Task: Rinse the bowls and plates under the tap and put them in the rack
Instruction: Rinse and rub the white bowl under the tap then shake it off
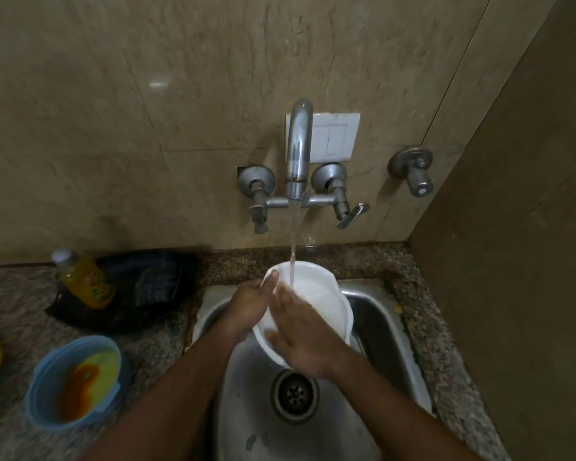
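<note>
Now the white plate (pixel 310 294) tilts over the sink (pixel 379 314) at frame centre, under the tap (pixel 298 151) stream. The left hand (pixel 250 304) grips its left rim; the right hand (pixel 300 334), fingers flat, rubs its face. No rack shows.

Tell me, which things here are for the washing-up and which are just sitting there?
For the job: white plate, tap, sink, left hand, right hand.
Lying about: yellow bottle, black bag, blue bowl, wall switch.
</note>
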`<state>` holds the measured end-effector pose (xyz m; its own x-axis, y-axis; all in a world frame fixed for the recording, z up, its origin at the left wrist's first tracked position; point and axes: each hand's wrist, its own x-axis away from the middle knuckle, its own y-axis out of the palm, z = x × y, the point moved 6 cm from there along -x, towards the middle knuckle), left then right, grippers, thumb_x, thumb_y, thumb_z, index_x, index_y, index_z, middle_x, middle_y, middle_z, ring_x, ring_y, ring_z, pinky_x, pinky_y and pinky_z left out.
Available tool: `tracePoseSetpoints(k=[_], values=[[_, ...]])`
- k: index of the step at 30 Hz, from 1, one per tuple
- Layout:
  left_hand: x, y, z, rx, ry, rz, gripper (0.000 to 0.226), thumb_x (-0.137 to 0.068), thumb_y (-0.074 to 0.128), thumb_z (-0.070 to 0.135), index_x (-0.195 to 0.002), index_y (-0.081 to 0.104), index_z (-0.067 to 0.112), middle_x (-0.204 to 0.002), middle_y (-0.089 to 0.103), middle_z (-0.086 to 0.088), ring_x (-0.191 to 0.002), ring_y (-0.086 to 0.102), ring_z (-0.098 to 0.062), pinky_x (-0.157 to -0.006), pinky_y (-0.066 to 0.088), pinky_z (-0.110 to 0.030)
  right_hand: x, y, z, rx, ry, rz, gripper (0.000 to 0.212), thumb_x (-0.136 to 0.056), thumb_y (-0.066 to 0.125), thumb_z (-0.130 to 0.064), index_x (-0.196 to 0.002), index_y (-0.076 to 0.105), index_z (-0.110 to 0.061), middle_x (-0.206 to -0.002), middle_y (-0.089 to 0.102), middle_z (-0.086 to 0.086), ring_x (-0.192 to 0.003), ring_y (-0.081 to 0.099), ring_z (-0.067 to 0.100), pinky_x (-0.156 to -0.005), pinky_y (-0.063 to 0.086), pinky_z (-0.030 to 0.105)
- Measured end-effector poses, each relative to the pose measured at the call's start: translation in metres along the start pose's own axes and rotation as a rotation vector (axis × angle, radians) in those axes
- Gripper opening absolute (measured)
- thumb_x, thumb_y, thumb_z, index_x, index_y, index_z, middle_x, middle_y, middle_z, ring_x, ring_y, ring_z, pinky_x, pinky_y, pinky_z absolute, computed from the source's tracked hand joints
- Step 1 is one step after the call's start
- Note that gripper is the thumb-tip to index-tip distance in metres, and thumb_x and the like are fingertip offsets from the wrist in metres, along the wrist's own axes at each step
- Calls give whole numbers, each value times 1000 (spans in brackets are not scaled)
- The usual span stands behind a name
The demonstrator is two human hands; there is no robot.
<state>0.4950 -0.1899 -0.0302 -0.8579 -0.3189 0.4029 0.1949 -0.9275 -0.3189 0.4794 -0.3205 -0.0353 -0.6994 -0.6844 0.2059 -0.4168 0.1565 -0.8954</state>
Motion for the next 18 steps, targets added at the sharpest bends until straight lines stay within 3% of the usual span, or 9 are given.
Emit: tracePoseSetpoints(k=[4,8,12,13,14,16,18], values=[[-2,10,-3,48,-1,-56,48,-93,51,58,-87,77,17,-80,76,-5,-79,73,-22,-82,57,-40,2,-7,26,124,63,12,81,-85,-2,-60,-157,-9,-23,-165,-9,-4,-152,-8,19,-122,3,46],[-5,14,4,114,-4,-94,44,-94,53,54,-88,77,17,-80,77,-5,-80,74,-24,-85,58,-43,5,-6,-4,-68,-72,32,69,-103,24,-46,-158,-6,-19,-166,-5,0,-152,-5,16,-123,0,35],[-3,23,3,173,-23,-116,38,-96,52,49,-91,76,20,-84,77,-4,-83,74,-25,-86,58,-46,7,-15,34,129,9,22,73,-91,7,-52,-156,-9,-23,-157,-22,-12,-148,-16,14,-123,1,43],[-4,25,4,183,-23,-118,37,-96,52,49,-92,76,21,-84,77,-4,-83,74,-25,-87,57,-47,5,-14,34,137,8,21,72,-93,12,-49,-157,-6,-23,-159,-19,-10,-150,-14,15,-123,3,44],[-4,26,6,195,-19,-121,36,-97,51,48,-93,75,22,-85,77,-4,-84,73,-25,-87,57,-47,3,-12,31,96,-25,12,68,-97,24,-42,-158,1,-21,-162,-10,-6,-151,-8,16,-123,5,42],[-7,26,8,220,-13,-122,33,-96,52,48,-97,75,24,-87,77,-3,-85,73,-25,-86,57,-47,10,-21,29,-37,-96,77,60,-94,44,-23,-153,33,-16,-161,24,1,-148,14,16,-122,16,39],[-11,24,7,245,-21,-121,30,-94,55,50,-103,73,28,-93,77,-1,-90,72,-26,-88,57,-50,29,-49,53,-24,-44,389,54,-79,51,-16,-132,62,-18,-140,58,4,-136,46,23,-111,37,40]])
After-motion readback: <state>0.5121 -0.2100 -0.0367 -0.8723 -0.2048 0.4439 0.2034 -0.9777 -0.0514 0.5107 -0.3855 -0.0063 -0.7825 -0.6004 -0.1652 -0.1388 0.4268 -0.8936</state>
